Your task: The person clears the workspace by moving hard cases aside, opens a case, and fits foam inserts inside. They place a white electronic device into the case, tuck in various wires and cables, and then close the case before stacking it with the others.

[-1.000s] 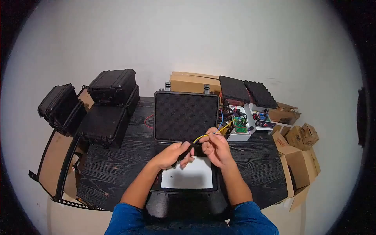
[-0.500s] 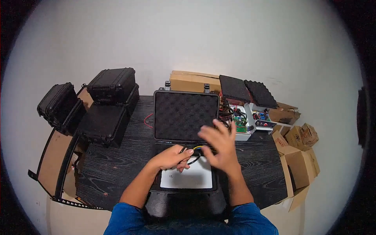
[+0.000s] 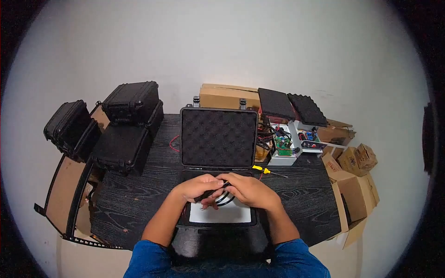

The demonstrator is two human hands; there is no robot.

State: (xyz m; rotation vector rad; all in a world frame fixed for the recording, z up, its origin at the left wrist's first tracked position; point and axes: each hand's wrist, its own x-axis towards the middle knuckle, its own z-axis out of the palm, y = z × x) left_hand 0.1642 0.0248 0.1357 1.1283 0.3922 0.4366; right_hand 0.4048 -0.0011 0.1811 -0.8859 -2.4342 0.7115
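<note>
In front of me lies an open black hard case (image 3: 182, 139), its raised lid lined with egg-crate foam (image 3: 218, 136). A white panel (image 3: 220, 215) fills the lower half. Over that panel my left hand (image 3: 199, 187) is closed round a black cable (image 3: 224, 202), which loops down beneath the fingers. My right hand (image 3: 251, 190) meets it from the other side, its fingers closed on the cable near its end. The fingers hide the cable's tip. Behind my right hand, a yellow-handled screwdriver (image 3: 264, 170) lies beside the case hinge.
Closed black cases (image 3: 130, 99) are stacked at the left of the dark wood-grain table (image 3: 303, 199). White boxes with circuit boards (image 3: 283, 146) and dark foam sheets (image 3: 277, 104) stand at the back right. Open cardboard boxes (image 3: 354, 199) line the right edge.
My right hand, raised with spread fingers before, has come down and left to the cable at my left hand. The yellow screwdriver is now exposed. Yellow wire at the left fingers is now hidden.
</note>
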